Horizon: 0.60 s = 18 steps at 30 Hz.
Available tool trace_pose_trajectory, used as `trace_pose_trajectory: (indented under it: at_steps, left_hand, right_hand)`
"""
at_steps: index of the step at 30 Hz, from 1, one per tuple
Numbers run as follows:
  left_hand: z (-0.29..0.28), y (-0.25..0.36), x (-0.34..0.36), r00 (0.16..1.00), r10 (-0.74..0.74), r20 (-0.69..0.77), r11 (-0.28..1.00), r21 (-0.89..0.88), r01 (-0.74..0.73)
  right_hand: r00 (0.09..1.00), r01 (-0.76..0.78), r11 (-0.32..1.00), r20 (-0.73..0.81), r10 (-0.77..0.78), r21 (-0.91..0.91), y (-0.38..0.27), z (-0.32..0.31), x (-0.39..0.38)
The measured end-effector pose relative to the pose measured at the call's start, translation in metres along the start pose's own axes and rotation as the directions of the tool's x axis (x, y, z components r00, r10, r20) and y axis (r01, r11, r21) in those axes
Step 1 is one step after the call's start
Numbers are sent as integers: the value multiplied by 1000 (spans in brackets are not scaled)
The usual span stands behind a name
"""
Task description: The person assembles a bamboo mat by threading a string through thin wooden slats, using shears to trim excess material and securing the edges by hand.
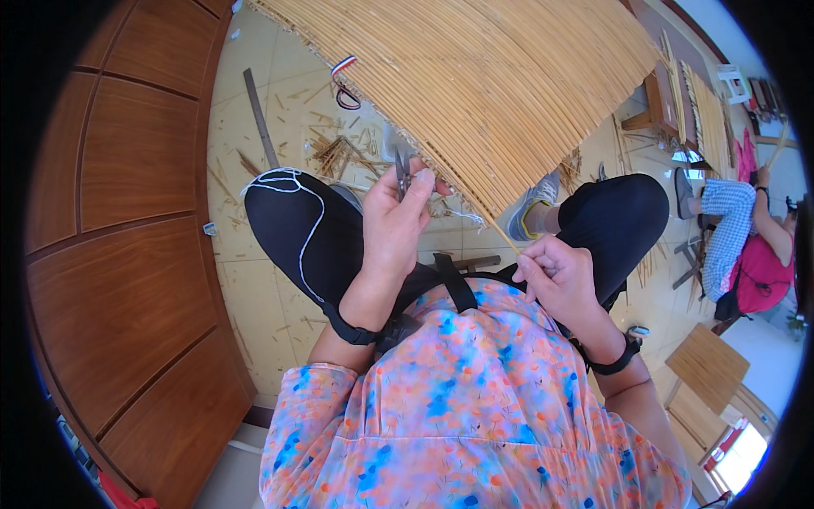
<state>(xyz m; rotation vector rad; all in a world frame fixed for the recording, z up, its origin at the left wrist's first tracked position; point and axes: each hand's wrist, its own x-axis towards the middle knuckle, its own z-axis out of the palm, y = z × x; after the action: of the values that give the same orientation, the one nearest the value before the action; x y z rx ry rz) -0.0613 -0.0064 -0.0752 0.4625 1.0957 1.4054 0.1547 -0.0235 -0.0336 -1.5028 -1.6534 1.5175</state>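
Note:
A large mat of yellow reed stalks (475,76), bound side by side, spreads in front of me with its near corner above my lap. My left hand (396,222) is closed around dark metal snips (402,174), blades pointing away from me, beside the mat's left edge. Its fingertips are at that edge; whether they grip the mat is hard to see. My right hand (557,273) pinches the end of a thin reed stalk (507,239) that runs along the mat's near edge. Loose white string ends (469,217) hang at the near corner.
White string (312,242) lies over my left knee. Reed offcuts (339,157) litter the tiled floor, near a dark flat strip (260,119). Wooden cabinets (144,161) line the left. At the right sits another person (755,263) in a pink top, near a wooden stool (707,363).

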Motion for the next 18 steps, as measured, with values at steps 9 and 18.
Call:
trace_pose_trajectory:
  at_steps: [9, 18]
  left_hand:
    - [1, -1, 5, 1000, -17, 6, 1000, 13, 17]
    - [3, -2, 9, 1000, -18, 18, 999, 46, 17]
  right_hand:
    - [999, -7, 999, -35, 6, -40, -4, 2, 1]
    - [998, -6, 997, -71, 1, -75, -5, 5, 3]
